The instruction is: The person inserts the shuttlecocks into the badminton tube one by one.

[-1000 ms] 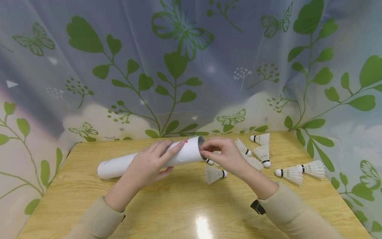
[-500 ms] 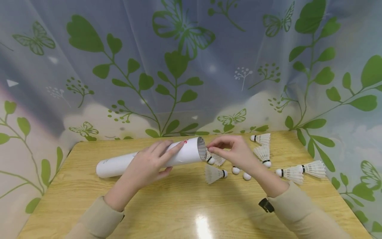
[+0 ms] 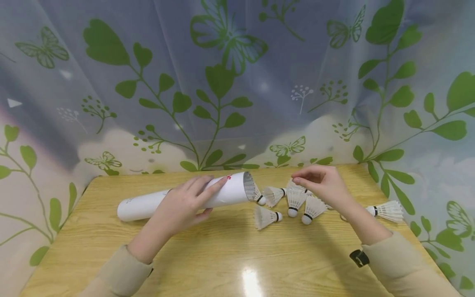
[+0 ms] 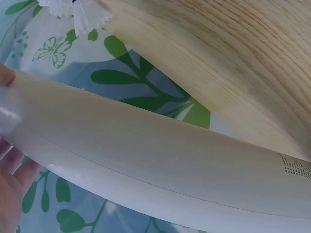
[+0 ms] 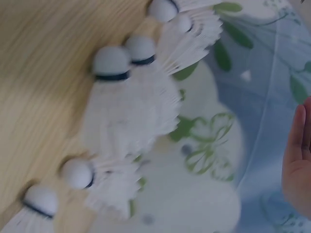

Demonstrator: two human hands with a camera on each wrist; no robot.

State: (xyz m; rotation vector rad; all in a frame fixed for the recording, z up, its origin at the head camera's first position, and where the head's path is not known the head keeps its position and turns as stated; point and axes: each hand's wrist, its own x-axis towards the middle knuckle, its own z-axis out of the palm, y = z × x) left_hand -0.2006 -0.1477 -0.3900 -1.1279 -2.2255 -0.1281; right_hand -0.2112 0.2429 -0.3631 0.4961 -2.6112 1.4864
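White tube: lies slantwise above the left half of the wooden table, the white tube pointing its hollow end right, red print near that end.
Left hand: the left hand holds the tube around its middle, fingers over the top, thumb on the near side.
Shuttlecock by the mouth: this shuttlecock has its cork toward the person; whether its skirt sits inside or behind the rim, I cannot tell.
Near shuttlecock: the near shuttlecock lies with its skirt left, cork right.
Middle cluster: the cluster of shuttlecocks bunches together, some partly hidden.
Right hand: the right hand hangs above the cluster, thumb and fingertips narrowly apart, nothing visible between them.
Black strap: the black strap is at the right sleeve.
Far-right shuttlecock: beyond the right forearm, this one has its cork left.
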